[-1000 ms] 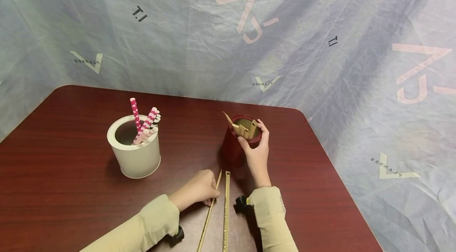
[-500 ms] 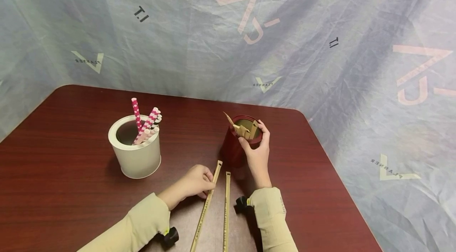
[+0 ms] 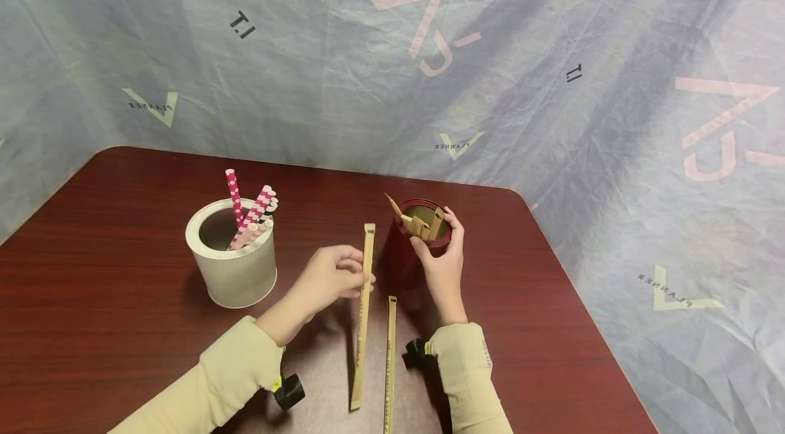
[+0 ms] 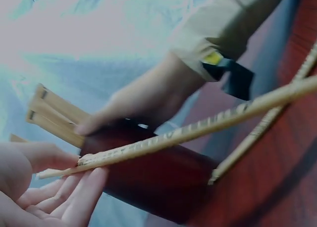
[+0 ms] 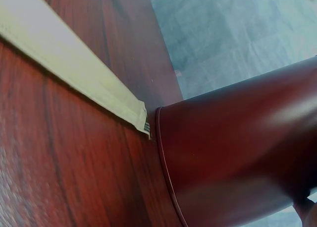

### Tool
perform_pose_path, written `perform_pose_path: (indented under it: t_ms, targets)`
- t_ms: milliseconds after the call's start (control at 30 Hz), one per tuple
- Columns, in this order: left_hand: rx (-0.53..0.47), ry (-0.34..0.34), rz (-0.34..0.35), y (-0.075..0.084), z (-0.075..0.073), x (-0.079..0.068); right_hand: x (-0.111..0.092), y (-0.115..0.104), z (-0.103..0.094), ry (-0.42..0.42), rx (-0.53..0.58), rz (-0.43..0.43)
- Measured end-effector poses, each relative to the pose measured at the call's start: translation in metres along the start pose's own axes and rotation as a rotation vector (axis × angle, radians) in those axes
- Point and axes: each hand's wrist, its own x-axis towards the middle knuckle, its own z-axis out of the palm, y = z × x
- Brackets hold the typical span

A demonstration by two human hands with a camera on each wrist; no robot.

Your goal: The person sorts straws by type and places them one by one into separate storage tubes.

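Observation:
In the head view, my left hand (image 3: 328, 276) pinches a long, thin stick in a printed tan paper wrapper (image 3: 361, 332) between thumb and fingers. The stick is raised off the table, its folded top end pointing away from me. My right hand (image 3: 445, 270) grips the rim of a dark red can (image 3: 400, 258), thumb on the near side and fingers on the far right. Several tan wrapped sticks (image 4: 57, 115) stand in that can. A second, similar wrapped stick (image 3: 389, 359) lies on the table, its folded end near the can's base in the right wrist view.
A white can (image 3: 240, 277) stands to the left, holding several pink, white and black patterned paper straws (image 3: 251, 216). The dark red-brown wooden table (image 3: 135, 243) has rounded far corners. A grey printed cloth (image 3: 306, 66) hangs behind it.
My left hand has lifted the wrapped stick from the table and carried it forward and slightly left, beside the red can. My right hand has stayed on the can.

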Motion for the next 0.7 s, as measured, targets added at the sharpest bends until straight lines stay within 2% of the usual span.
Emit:
perform_pose_path:
  t_ms: [167,333,567,700]
  targets:
    - [0.002,0.066,0.099,0.019,-0.004,-0.001,0.0,0.0,0.0,0.001,-0.007,-0.01]
    - [0.016,0.102,0.193,0.031,-0.005,-0.004,-0.001,0.001,0.0,0.0,-0.012,-0.007]
    - [0.086,0.178,0.326,0.05,-0.006,-0.009,-0.007,-0.038,0.0,-0.017,-0.02,0.021]
    - [0.113,0.249,0.39,0.062,-0.004,-0.011,-0.007,-0.038,-0.001,-0.019,-0.017,0.024]
